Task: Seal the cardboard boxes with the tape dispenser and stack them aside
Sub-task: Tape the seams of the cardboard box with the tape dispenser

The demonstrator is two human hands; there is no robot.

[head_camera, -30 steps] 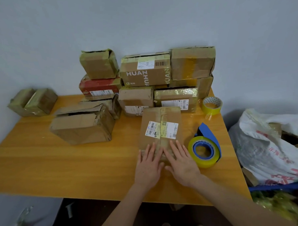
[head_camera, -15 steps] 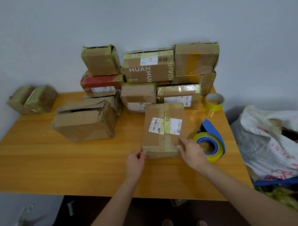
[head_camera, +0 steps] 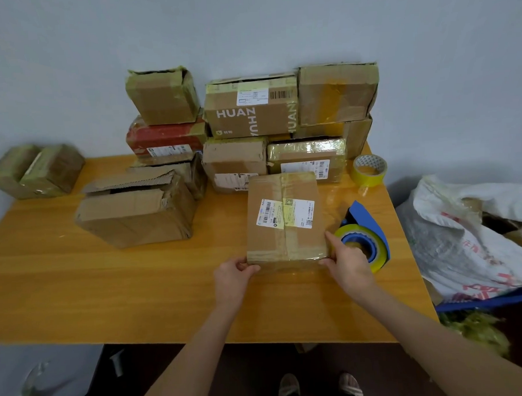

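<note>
Boxes are sitting in groups: two small taped boxes (head_camera: 34,173) by the left corner of the table (head_camera: 78,289), one torn-open box (head_camera: 135,216) next, and seemingly eight in the stack (head_camera: 250,117) against the wall. One labelled box (head_camera: 285,238) is lying mid-table; the left hand (head_camera: 231,272) and right hand (head_camera: 349,261) are gripping its near corners, fingers curled. One tape dispenser (head_camera: 365,217) is lying just right of it, one loose tape roll (head_camera: 369,170) behind.
</note>
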